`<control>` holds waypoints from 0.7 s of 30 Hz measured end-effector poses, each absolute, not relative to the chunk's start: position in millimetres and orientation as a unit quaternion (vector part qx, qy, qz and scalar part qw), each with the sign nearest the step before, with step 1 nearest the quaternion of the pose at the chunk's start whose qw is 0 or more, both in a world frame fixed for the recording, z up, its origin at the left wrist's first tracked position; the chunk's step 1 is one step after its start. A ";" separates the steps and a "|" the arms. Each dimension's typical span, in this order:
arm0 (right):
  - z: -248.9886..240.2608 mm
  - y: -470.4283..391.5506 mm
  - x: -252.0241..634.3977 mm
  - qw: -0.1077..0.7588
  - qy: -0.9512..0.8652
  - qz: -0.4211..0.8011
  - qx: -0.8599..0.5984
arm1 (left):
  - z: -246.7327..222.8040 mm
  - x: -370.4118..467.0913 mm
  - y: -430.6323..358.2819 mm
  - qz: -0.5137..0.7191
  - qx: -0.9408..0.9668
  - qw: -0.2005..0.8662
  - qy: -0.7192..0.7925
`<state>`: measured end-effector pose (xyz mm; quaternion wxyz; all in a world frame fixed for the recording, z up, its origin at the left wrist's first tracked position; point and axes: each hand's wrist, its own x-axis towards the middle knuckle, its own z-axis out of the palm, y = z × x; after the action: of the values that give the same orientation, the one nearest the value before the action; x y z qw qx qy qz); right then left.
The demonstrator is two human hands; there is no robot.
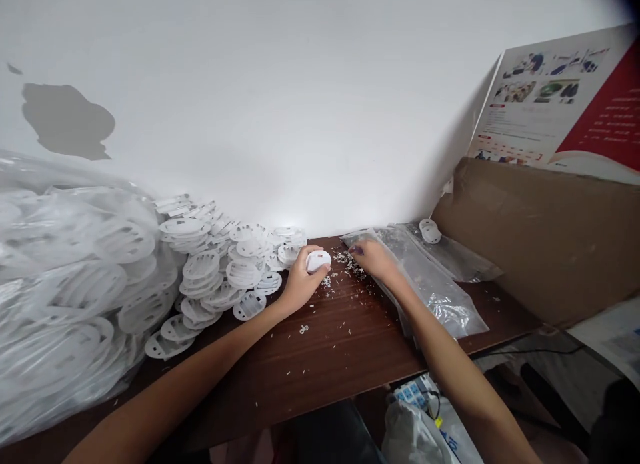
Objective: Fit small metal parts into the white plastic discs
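My left hand (301, 277) is closed around a round white plastic disc (318, 261) with a small slot in it, held above the table. To its right, my right hand (374, 258) has its fingers pinched together at a pile of small metal parts (356, 271). What the fingertips hold, if anything, is too small to make out. More of the tiny metal parts lie scattered between and below the hands. Stacks of slotted white discs (243, 274) rise just left of my left hand.
A large clear bag (65, 277) full of white discs fills the left side. Flat plastic bags (425, 284) lie under my right forearm, with two small white discs (430, 231) behind. Brown cardboard (540, 237) stands at right; a white wall (320, 117) is behind. A power strip (413, 392) sits below the table edge.
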<state>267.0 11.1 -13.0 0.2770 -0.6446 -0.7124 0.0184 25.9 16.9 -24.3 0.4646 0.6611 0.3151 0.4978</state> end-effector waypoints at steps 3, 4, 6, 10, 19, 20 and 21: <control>-18.8 9.2 258.1 0.259 -0.700 0.000 -0.665 | -23.1 25.0 16.2 0.495 0.664 0.462 0.318; -18.7 7.8 255.4 0.259 -0.700 0.003 -0.666 | -23.5 24.7 17.0 0.496 0.661 0.462 0.321; -16.4 4.2 250.2 0.258 -0.713 0.025 -0.652 | -25.2 24.5 19.3 0.503 0.660 0.451 0.330; -10.1 -2.7 238.4 0.253 -0.769 0.091 -0.580 | -30.9 24.7 23.8 0.528 0.661 0.403 0.349; 3.0 -3.4 255.0 0.301 -0.765 0.092 -0.562 | -37.2 25.8 30.8 0.526 0.629 0.439 0.367; 6.2 -3.6 261.6 0.305 -0.757 0.086 -0.572 | -36.3 25.5 30.4 0.522 0.634 0.437 0.368; 9.2 -4.0 267.5 0.297 -0.753 0.092 -0.580 | -35.2 25.2 29.6 0.514 0.642 0.434 0.369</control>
<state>267.5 -4.0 9.2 0.2971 -0.5804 -0.7526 0.0917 25.2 29.6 -35.2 0.4335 0.6417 0.3690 0.5139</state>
